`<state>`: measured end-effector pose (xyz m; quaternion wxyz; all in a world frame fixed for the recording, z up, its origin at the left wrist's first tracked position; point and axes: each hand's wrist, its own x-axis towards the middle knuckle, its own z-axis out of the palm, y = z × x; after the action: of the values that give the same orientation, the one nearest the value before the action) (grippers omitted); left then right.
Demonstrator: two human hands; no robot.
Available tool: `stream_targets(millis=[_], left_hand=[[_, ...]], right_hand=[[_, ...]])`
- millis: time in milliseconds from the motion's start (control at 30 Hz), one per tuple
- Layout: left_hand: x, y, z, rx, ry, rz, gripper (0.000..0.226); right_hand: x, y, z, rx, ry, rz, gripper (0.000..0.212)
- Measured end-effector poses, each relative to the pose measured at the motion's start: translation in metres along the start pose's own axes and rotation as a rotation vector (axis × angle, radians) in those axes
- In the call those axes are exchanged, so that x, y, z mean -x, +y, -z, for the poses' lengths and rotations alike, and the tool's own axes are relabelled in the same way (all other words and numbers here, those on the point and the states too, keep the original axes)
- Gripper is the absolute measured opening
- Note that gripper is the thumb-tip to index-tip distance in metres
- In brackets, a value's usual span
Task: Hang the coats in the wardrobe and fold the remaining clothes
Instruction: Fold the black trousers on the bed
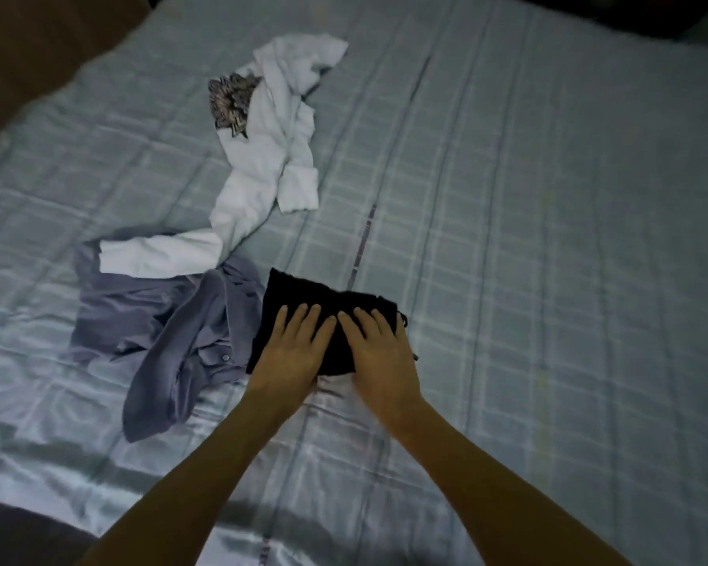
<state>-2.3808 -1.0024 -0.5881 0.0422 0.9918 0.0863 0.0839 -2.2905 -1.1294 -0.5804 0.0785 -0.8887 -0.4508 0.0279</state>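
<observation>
2 hands lie side by side on the folded black garment (323, 294) — left hand (293, 349) on its left half, right hand (379, 353) on its right, fingers straight and flat, gripping nothing. The garment rests on the checked bed (507, 239). A crumpled grey shirt (140, 312) touches its left edge; farther off lies a white top (262, 157) — a patterned cloth (229, 100) against it.

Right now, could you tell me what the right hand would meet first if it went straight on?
Past the black garment under it, the right hand would likely cross bare bedsheet, then meet the white garment.
</observation>
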Motion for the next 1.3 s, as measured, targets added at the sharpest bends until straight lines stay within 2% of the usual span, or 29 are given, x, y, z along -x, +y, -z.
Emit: stream_targets(millis=[200,333,400,467,567,667,733,867,1300], left_hand=[[0.012,-0.021,0.124,-0.038,0.193,0.002,0.087],[0.051,-0.047,0.227,-0.058,0.258,0.101,0.090],[0.079,-0.062,0.277,-0.088,0.300,0.145,0.079],[0.110,-0.079,0.324,-0.128,0.349,0.195,0.056],[0.157,-0.111,0.385,-0.218,0.405,0.283,0.055],[0.207,-0.143,0.433,-0.288,0.415,0.379,0.083],[0.239,-0.165,0.458,-0.335,0.403,0.467,0.090],[0.297,-0.209,0.498,-0.421,0.377,0.633,0.086],[0.393,-0.358,0.584,-0.627,0.325,1.111,0.090]], right_hand=[[-0.007,-0.060,0.115,0.050,0.219,0.121,0.067],[-0.008,-0.135,0.195,0.041,0.375,0.234,0.058],[-0.008,-0.178,0.232,0.056,0.448,0.311,0.057],[-0.006,-0.224,0.261,0.054,0.518,0.384,0.048],[-0.006,-0.297,0.296,0.017,0.572,0.471,0.046],[-0.012,-0.368,0.315,-0.004,0.609,0.579,0.046],[-0.019,-0.413,0.322,-0.020,0.637,0.659,0.043],[-0.033,-0.502,0.330,-0.085,0.640,0.815,0.055],[-0.129,-0.746,0.342,-0.285,0.647,1.310,0.056]])
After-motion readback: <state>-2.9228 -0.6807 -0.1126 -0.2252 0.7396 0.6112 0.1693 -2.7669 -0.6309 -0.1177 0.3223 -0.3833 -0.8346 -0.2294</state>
